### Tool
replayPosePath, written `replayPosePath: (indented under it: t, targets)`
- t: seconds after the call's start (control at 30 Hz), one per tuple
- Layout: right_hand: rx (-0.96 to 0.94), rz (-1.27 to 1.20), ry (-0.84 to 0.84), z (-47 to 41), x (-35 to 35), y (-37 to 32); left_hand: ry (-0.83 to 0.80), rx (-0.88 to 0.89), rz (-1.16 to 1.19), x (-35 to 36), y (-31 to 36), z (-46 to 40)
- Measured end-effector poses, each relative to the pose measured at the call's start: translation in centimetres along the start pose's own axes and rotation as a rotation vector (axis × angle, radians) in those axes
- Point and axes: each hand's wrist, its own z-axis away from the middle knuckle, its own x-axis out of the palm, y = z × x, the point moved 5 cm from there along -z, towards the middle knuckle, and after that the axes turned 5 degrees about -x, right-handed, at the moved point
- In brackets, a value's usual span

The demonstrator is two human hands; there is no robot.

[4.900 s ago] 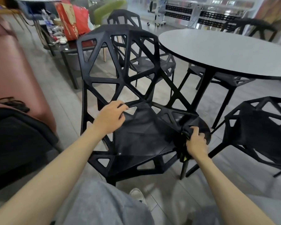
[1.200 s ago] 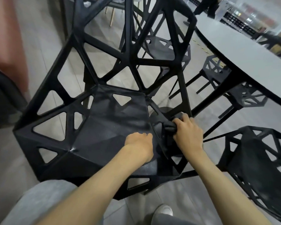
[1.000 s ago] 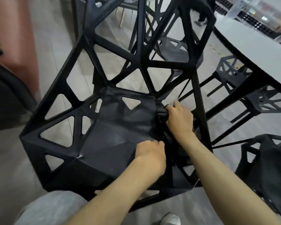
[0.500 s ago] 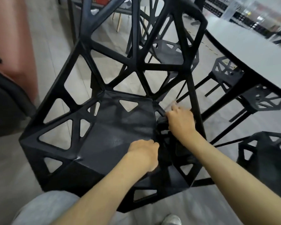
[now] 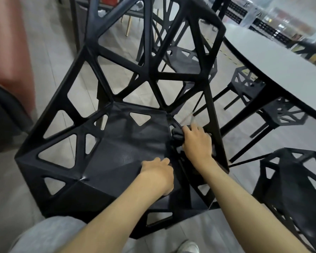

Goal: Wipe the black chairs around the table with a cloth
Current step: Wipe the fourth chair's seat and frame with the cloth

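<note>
A black lattice chair (image 5: 117,147) fills the middle of the view, seen from above. My right hand (image 5: 197,141) grips a dark cloth (image 5: 177,135) and presses it against the right side of the seat, at the base of the side frame. My left hand (image 5: 158,173) rests on the seat's right front part with its fingers curled under; what they hold, if anything, is hidden. A second black chair (image 5: 292,189) stands at the lower right. Two more black chairs (image 5: 188,63) (image 5: 281,114) stand beyond, by the grey round table (image 5: 281,59).
A reddish sofa (image 5: 9,42) with a dark bag (image 5: 2,115) lies along the left. The table's black leg (image 5: 244,114) slants down behind the chair's right side. My grey trouser leg (image 5: 49,234) and white shoe (image 5: 189,247) are at the bottom.
Over the last second my right hand with the cloth has stayed at the seat's right edge, shifting slightly back and forth. My left hand has stayed on the seat's front right. Earlier I stood farther back.
</note>
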Motion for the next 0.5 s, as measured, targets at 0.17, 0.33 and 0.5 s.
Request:
replayPosePath:
  t: [0.17, 0.33, 0.5]
  targets:
    - [-0.033, -0.047, 0.069, -4.3, 0.5, -1.9, 0.012, -0.022, -0.021, -0.4, 0.3, -0.1]
    - [-0.015, -0.163, 0.045, -8.3, 1.1, -2.8, -0.001, -0.012, -0.030, 0.2, 0.6, 0.1]
    - [0.043, -0.286, -0.013, -7.9, 1.1, -3.1, -0.031, -0.008, -0.007, -0.5, 0.1, -0.2]
